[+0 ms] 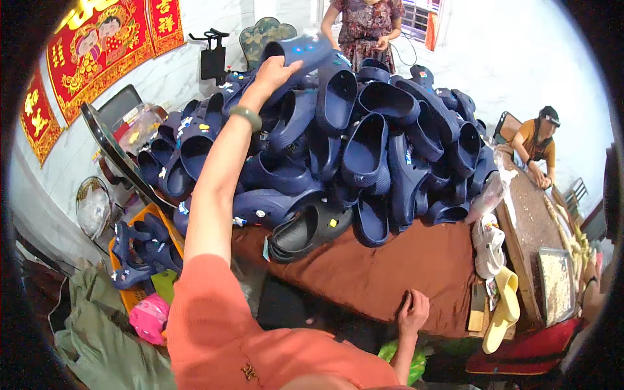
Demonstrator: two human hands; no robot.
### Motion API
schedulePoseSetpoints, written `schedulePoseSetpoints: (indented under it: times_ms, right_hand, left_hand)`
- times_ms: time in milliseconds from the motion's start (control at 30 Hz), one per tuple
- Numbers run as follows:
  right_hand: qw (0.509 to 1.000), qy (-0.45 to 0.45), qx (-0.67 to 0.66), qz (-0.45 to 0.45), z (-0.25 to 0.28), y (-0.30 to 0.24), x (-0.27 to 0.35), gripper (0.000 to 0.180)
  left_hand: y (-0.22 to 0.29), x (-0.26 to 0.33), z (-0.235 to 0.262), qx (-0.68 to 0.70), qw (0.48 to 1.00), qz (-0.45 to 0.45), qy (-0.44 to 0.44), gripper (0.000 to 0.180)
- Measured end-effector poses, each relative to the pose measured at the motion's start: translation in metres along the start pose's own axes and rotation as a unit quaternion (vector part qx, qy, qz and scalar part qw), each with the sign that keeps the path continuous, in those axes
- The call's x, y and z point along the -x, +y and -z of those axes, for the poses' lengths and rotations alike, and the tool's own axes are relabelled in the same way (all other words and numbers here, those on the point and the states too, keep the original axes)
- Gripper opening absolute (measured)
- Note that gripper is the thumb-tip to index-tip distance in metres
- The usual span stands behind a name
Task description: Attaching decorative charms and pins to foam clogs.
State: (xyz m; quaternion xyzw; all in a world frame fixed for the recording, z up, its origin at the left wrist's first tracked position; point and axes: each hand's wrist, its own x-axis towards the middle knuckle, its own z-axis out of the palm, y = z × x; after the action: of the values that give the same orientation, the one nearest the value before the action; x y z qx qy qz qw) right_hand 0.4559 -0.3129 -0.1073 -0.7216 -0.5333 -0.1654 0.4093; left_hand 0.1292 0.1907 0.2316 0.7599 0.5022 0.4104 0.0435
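- Grasping navy clog (299, 53) in left hand (276, 74), with thumb along near side and fingers mostly hidden; can't tell how far inside.
- Placed at far edge of pile (406, 188), left of centre; can't tell if touching clogs underneath.
- With right hand (414, 312) slack at near edge of brown surface (416, 266), fingers half curled, nothing seen in grip.
- Looks like moulded foam; likely light, fine for one hand.
- Probably springy, not rigid: firmest at thick sole, softer at upper and rim.
- Smooth outside, so maybe slightly slippery; likely better to pinch through wall than press on top.
- Hardly fragile, except for small blue charms on upper; could pop off, so avoid pressing there.
- Best held by heel rim or side wall, thumb outside, fingers in foot opening.
- Also workable across sole, if kept level.
- Heaped close in pile, overlapping at many angles; could snag or slide if dragged, so lift clear.
- Likely much the same for black clog (325, 224) at near edge of pile.
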Motion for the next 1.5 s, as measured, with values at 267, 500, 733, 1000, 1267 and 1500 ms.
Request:
schedulePoseSetpoints:
  times_ms: [267, 500, 733, 1000, 1267, 1500]
  right_hand:
    - [0.999, -0.046, 0.020, -0.011, 0.003, -0.007, -0.009, 0.012]
    - [0.998, -0.057, 0.035, -0.010, -0.001, -0.002, -0.005, 0.012]
    - [0.996, -0.075, 0.042, -0.006, -0.001, 0.002, -0.005, 0.013]
    - [0.995, -0.089, 0.044, -0.013, -0.001, -0.005, -0.005, 0.012]
    - [0.995, -0.075, 0.062, 0.004, -0.005, 0.002, -0.005, 0.012]
    - [0.995, -0.064, 0.070, -0.018, -0.002, 0.000, -0.008, 0.019]
  left_hand:
    - [-0.032, 0.015, -0.042, -0.148, 0.970, 0.123, -0.149, 0.069]
    - [-0.016, 0.035, -0.050, -0.330, 0.938, 0.109, 0.012, 0.066]
    - [-0.042, 0.043, -0.018, -0.280, 0.948, 0.019, 0.150, 0.086]
    - [-0.133, 0.100, 0.137, -0.281, 0.916, 0.192, -0.212, 0.102]
    - [-0.182, 0.165, 0.153, -0.085, 0.881, 0.361, -0.295, 0.112]
    - [-0.232, 0.168, 0.113, 0.001, 0.953, 0.298, -0.055, 0.072]
